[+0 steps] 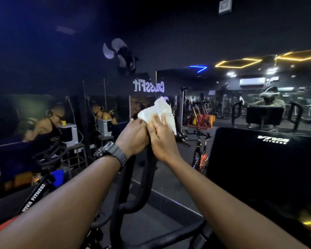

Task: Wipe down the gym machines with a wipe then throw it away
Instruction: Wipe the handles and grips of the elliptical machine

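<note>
A white wipe (161,109) is held up in front of me by both hands at mid-frame. My left hand (133,136), with a dark watch on its wrist, grips the wipe's lower left edge. My right hand (160,139) pinches the wipe from the right, fingers spread over its face. Directly below the hands rises the black curved handlebar (145,177) of a gym machine. The machine's black console panel (258,168) with "VIVA FITNESS" lettering stands at the right.
A wall mirror ahead reflects the gym and a person (269,99). A spin bike (200,151) stands on the floor beyond the handlebar. Another black bike frame (36,194) is at lower left. A wall poster (43,123) fills the left.
</note>
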`<action>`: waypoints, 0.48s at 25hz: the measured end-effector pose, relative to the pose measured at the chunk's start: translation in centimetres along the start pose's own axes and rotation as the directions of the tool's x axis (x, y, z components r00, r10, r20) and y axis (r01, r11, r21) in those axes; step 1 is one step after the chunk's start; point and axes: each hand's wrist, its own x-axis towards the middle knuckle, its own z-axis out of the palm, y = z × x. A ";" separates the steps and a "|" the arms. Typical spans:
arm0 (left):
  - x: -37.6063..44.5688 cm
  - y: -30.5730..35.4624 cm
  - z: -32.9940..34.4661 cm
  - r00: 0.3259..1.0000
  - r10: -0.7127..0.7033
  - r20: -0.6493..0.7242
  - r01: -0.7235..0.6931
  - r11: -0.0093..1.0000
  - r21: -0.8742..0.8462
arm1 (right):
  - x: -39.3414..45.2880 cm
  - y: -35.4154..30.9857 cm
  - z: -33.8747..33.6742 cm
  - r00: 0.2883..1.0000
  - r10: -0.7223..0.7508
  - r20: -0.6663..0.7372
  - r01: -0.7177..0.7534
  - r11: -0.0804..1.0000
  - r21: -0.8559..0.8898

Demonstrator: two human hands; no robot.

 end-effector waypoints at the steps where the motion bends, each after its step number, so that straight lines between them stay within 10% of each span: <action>1: -0.4 -0.2 0.5 0.999 -0.028 0.031 0.030 0.999 -0.038 | 0.1 0.5 0.7 0.999 -0.027 0.023 0.029 0.997 -0.074; 12: -1.1 0.0 1.6 0.984 -0.179 0.000 0.173 0.950 -0.260 | 5.1 3.0 3.1 0.925 0.094 -0.369 -0.080 0.995 0.052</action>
